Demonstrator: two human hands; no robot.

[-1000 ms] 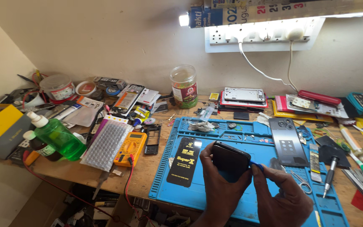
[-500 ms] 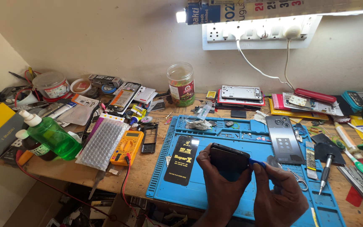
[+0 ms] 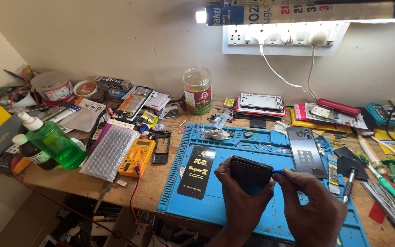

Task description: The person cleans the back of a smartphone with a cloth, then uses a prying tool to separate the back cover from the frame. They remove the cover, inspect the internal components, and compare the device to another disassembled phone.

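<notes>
Cluttered wooden bench (image 3: 76, 187) is stretching across the scene under a pale wall, with a white socket strip (image 3: 284, 39) glowing far above it. Near the middle, a blue rubbery work mat (image 3: 234, 201) with small moulded compartments along its far edge is covering the wood. A glossy black rectangular packet (image 3: 196, 171) is lying flat on the mat's left part, and a dark grey phone back cover (image 3: 306, 152) with round camera holes is lying on its right part. Left of the mat, a yellow multimeter (image 3: 136, 157) is sitting beside a sheet of bubble wrap (image 3: 110, 152) and a green translucent spray bottle (image 3: 53, 141) lying tilted. A clear plastic jar (image 3: 197, 90) is standing upright by the far wall, and a black-handled screwdriver (image 3: 347, 183) is resting at the mat's right edge, with more tools lying loose further right.

Nothing is blocking the view of the hands. The left hand (image 3: 238, 194) is cupping a black smartphone (image 3: 251, 171) from below, fingers curling up around its left end, holding it tilted just above the near part of the mat. The right hand (image 3: 314, 210) is pinching a small blue pry tool (image 3: 278, 172) between thumb and fingertips, its tip touching the phone's right edge. Both hands are working close together, each closed on its own thing.
</notes>
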